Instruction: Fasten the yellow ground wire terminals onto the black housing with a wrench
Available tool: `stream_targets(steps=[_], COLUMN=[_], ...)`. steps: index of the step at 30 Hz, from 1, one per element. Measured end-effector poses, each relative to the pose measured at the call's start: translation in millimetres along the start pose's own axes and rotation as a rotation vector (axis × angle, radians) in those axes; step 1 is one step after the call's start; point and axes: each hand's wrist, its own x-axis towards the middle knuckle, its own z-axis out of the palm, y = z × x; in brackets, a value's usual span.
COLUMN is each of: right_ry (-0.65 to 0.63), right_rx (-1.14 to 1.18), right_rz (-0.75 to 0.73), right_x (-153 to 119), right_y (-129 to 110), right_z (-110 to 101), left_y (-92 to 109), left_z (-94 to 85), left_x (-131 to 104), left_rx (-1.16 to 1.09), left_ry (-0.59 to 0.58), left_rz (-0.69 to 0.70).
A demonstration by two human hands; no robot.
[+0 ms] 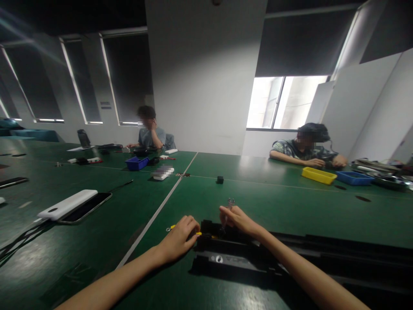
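Observation:
My right hand [239,218] is closed around a small metal open-end wrench [231,202], whose forked jaw points up past the fingers. It hangs over the left end of a long black housing [237,262] lying on the green table. At that same end my left hand [181,236] is closed, its fingertips pinching a small yellow-sleeved wire end [198,234]. A ring terminal with a yellow sleeve [170,228] sticks out on the far side of that hand. The wrench's lower end sits down in the housing, partly in shadow.
A white power bank [69,204] and a phone [87,209] with cables lie at left. Farther off are a small black block [220,180], a blue bin [137,163], a yellow tray [318,176] and a blue tray [355,178]. Two people sit across the table.

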Motion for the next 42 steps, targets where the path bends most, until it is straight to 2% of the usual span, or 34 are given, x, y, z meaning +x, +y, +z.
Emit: stream_targets(steps=[42], right_ry=[-0.012], right_rx=[-0.015], right_rz=[-0.022], right_x=[1.7], right_y=[1.2], right_z=[-0.7], left_y=[-2.1], left_z=[1.1], left_x=[0.1], left_rx=[0.009], left_ry=[0.001], left_rz=[0.008])
